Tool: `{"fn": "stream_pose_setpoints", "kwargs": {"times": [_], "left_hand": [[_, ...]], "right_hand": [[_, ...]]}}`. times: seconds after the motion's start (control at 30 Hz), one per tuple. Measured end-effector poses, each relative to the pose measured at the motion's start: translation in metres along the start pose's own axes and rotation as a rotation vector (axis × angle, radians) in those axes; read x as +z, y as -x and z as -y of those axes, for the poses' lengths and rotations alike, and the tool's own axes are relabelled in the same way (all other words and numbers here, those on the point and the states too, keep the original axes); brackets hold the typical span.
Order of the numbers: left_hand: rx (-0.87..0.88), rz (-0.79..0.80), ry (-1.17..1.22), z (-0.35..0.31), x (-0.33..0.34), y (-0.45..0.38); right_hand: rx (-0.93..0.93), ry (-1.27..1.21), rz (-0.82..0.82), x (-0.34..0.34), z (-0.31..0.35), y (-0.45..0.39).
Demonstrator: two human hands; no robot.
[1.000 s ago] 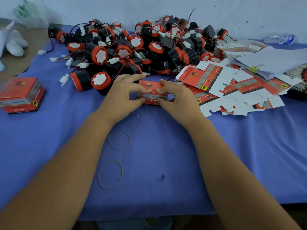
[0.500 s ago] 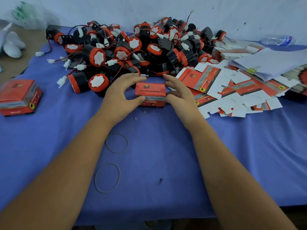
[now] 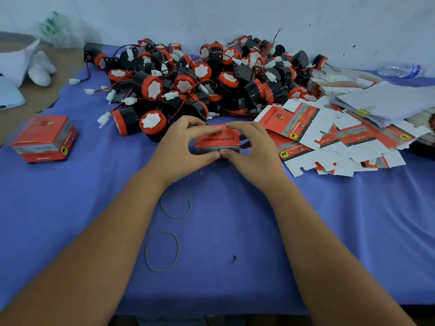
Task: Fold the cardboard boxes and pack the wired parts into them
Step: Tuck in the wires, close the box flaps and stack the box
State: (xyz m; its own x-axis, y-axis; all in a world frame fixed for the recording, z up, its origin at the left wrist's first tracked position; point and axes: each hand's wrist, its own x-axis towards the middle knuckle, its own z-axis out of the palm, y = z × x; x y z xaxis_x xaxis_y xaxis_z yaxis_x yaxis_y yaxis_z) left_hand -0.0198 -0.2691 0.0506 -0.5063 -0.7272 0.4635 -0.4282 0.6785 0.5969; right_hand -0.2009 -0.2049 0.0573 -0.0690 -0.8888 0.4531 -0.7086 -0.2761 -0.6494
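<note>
Both hands are gripping a small red-and-grey printed cardboard box (image 3: 217, 142) at the middle of the blue cloth-covered table (image 3: 329, 220), just in front of the parts pile. The left hand (image 3: 181, 147) is curling round the box's left end, fingers over the top, thumb along the lower front edge. The right hand (image 3: 253, 147) is holding the right end, fingers arching over the top, thumb pinching the front bottom edge and touching the left thumb. The box is sitting tilted toward the camera, its printed text reading upside down; whether its flaps are closed cannot be told.

Behind the hands a big heap of black cylindrical parts with red rims, white faces, red-black wires and white plug connectors (image 3: 207, 83) is lying against the pale wall (image 3: 235, 15). To the right, a spread of flat unfolded red-and-white cardboard box blanks (image 3: 334, 142) is lying near the right hand, partly under a stack of white paper sheets held by a yellow binder clip (image 3: 388, 102). A clear plastic water bottle (image 3: 400, 69) is lying at the far right.

At the left, well apart from the hands, a finished folded red cardboard box (image 3: 44, 138) is sitting on the cloth, blurred. Two thin rubber bands are lying between the forearms: one nearer the wrists (image 3: 162, 209), one closer to the camera (image 3: 146, 255). White blurry objects (image 3: 28, 67) are sitting at the far left on a brown surface.
</note>
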Motion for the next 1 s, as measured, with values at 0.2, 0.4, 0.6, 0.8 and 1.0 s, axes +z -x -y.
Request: {"fn": "stream_pose_setpoints", "kwargs": {"times": [0.2,0.4,0.6,0.8,1.0], "left_hand": [[-0.041,-0.209,0.103,-0.006,-0.030,0.008],[-0.092,-0.535,0.040,0.003,-0.093,0.032],[-0.317,-0.798,-0.073,0.042,-0.164,0.055],[-0.605,-0.715,-0.286,0.067,-0.160,0.072],[-0.665,-0.764,-0.528,0.060,-0.150,0.065]], "right_hand": [[-0.096,-0.147,-0.087,0.022,0.033,-0.011],[-0.233,-0.262,-0.098,0.076,0.093,-0.032],[-0.334,-0.226,0.078,0.119,0.125,-0.025],[-0.329,-0.080,0.158,0.119,0.108,-0.016],[-0.296,-0.064,0.093,0.099,0.085,-0.017]]}}
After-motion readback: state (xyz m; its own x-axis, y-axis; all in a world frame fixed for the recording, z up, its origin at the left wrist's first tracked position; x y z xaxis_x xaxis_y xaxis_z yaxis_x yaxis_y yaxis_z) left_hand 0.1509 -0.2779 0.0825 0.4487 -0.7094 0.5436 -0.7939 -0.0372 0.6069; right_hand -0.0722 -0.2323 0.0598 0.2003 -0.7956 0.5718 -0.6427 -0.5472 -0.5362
